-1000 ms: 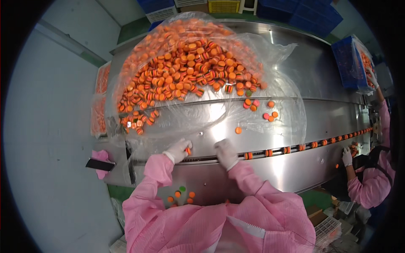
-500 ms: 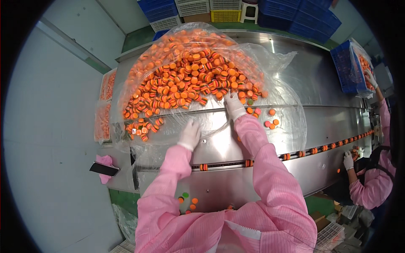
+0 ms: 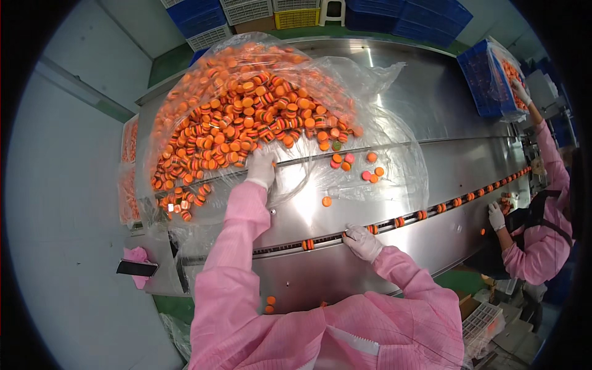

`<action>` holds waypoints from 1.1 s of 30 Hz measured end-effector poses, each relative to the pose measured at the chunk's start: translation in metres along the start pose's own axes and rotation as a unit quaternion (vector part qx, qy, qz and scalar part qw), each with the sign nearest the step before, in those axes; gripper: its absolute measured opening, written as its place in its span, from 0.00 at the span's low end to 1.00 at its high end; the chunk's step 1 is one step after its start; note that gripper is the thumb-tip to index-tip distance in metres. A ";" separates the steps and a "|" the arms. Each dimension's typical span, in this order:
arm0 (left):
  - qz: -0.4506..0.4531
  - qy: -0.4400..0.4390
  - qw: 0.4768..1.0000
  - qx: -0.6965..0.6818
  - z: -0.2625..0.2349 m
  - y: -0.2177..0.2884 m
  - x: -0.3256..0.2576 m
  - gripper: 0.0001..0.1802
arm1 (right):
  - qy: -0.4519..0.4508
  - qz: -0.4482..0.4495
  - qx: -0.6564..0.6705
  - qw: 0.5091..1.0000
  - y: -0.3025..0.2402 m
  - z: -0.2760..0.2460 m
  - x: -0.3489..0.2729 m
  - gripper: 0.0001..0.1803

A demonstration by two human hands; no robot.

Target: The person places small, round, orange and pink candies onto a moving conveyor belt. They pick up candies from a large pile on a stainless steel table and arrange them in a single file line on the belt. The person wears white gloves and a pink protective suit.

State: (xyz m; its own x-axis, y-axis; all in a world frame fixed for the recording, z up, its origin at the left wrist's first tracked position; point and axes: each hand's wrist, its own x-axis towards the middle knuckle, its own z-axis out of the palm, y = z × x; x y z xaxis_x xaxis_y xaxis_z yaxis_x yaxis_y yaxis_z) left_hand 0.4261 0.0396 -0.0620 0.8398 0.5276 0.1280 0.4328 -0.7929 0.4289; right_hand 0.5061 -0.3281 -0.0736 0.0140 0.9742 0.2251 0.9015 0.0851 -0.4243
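Note:
A big heap of small round layered candies (image 3: pixel 246 126), orange with red and dark stripes, lies in a clear plastic sheet (image 3: pixel 401 160) on the steel table. My left hand (image 3: pixel 261 168), in a white glove, is at the heap's near edge. Its fingers are curled, and a bit of orange shows beside the thumb. My right hand (image 3: pixel 365 243), also gloved, is low over the narrow conveyor track (image 3: pixel 277 249). Its fingertips are closed together at the track, on what looks like one candy, mostly hidden. A candy (image 3: pixel 308 245) stands on edge in the track to the left of that hand.
More candies (image 3: pixel 456 201) stand spaced along the track to the right. Loose ones (image 3: pixel 373 177) lie near the heap. A co-worker (image 3: pixel 536 240) at the right has one hand at a blue crate (image 3: pixel 478 80). A phone (image 3: pixel 137 268) rests on pink cloth at the left.
My right hand has come back from the heap to the track. My left hand has moved forward to the heap's edge. The view has shifted, and a single candy now shows mid-table.

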 end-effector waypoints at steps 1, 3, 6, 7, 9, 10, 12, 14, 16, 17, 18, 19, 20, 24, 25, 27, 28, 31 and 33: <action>-0.033 -0.150 0.984 -0.090 -0.009 0.009 -0.005 0.06 | 0.046 -0.013 -0.034 0.998 -0.003 -0.006 -0.004 0.09; 0.057 -0.157 0.979 -0.112 -0.025 0.041 -0.050 0.05 | 0.045 0.011 -0.051 0.998 -0.009 -0.019 0.001 0.10; 0.044 -0.395 0.912 -0.107 -0.036 0.059 -0.119 0.08 | 0.075 0.091 -0.041 0.992 0.012 -0.026 0.044 0.13; 0.030 -0.397 0.913 -0.090 -0.034 0.062 -0.140 0.08 | 0.094 0.122 -0.047 0.987 0.023 -0.031 0.071 0.14; -0.016 -0.408 0.912 -0.039 -0.020 0.063 -0.166 0.10 | 0.150 0.151 -0.058 0.975 0.047 -0.038 0.128 0.15; -0.042 -0.393 0.918 -0.037 -0.017 0.062 -0.174 0.11 | 0.188 0.143 -0.056 0.970 0.060 -0.035 0.156 0.15; -0.099 -0.336 0.936 -0.037 -0.007 0.065 -0.183 0.12 | 0.202 0.217 -0.047 0.954 0.085 -0.021 0.203 0.14; -0.116 -0.297 0.947 -0.037 -0.009 0.070 -0.178 0.11 | 0.107 0.330 -0.036 0.937 0.110 -0.009 0.227 0.13; -0.099 -0.266 0.958 -0.036 -0.027 0.077 -0.151 0.09 | 0.048 0.383 -0.021 0.922 0.112 -0.009 0.239 0.14; -0.051 -0.180 0.981 -0.042 -0.018 0.065 -0.135 0.08 | 0.039 0.386 -0.013 0.922 0.108 -0.015 0.240 0.15; -0.029 -0.123 0.990 -0.064 -0.017 0.059 -0.110 0.08 | 0.030 0.388 -0.007 0.921 0.104 -0.019 0.240 0.16; -0.006 -0.068 0.994 -0.089 -0.014 0.054 -0.081 0.08 | 0.069 0.340 -0.006 0.938 0.103 -0.019 0.234 0.16; 0.059 -0.003 0.996 -0.066 -0.008 0.047 -0.050 0.12 | 0.108 0.307 0.003 0.946 0.098 -0.020 0.226 0.16; -0.003 0.030 1.000 0.003 -0.001 0.053 0.039 0.17 | 0.134 0.200 0.041 0.970 0.026 -0.012 0.158 0.13; -0.047 -0.003 0.999 0.015 0.005 0.053 0.048 0.17 | 0.088 0.198 0.052 0.975 0.002 -0.015 0.136 0.13; -0.102 -0.048 0.993 0.044 0.016 0.056 0.059 0.17 | 0.037 0.192 0.044 0.980 -0.024 -0.007 0.085 0.14; -0.117 -0.062 0.989 0.060 0.022 0.057 0.061 0.16 | 0.030 0.188 0.029 0.981 -0.025 0.005 0.056 0.14; -0.096 -0.015 0.995 0.004 0.034 0.043 0.048 0.11 | 0.013 0.126 -0.045 0.991 -0.021 0.013 -0.004 0.18; 0.003 0.113 0.991 -0.074 0.048 0.019 0.022 0.05 | 0.032 0.115 -0.089 0.989 -0.026 0.016 -0.023 0.20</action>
State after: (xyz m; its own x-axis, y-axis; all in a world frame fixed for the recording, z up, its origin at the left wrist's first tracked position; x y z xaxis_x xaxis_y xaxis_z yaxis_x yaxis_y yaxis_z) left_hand 0.4689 0.0211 -0.0939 0.7408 0.5903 0.3205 0.3612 -0.7523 0.5509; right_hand 0.4753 -0.3493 -0.0818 0.2503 0.9478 0.1977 0.9329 -0.1814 -0.3112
